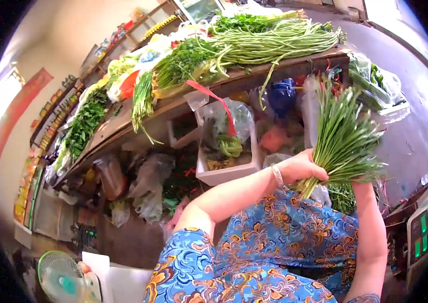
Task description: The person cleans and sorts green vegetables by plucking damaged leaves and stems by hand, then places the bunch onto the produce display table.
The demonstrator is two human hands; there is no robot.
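My left hand (302, 167), with a bracelet at the wrist, is wrapped round the pale stem end of a large bunch of chives (342, 136). The long thin green leaves fan out up and to the right, above my lap. My right hand (363, 183) is at the lower right side of the bunch, mostly covered by the leaves, so its fingers do not show. Beneath the bunch, more thin greens (346, 198) lie near my knees.
Ahead is a wooden stall table (244, 76) with long beans (279, 43) and leafy bundles. Below it stand a white foam box (229, 174) and plastic bags. A bag of greens (375, 81) is at right, a scale with a green display (419, 235) lower right, and a fan (62, 278) lower left.
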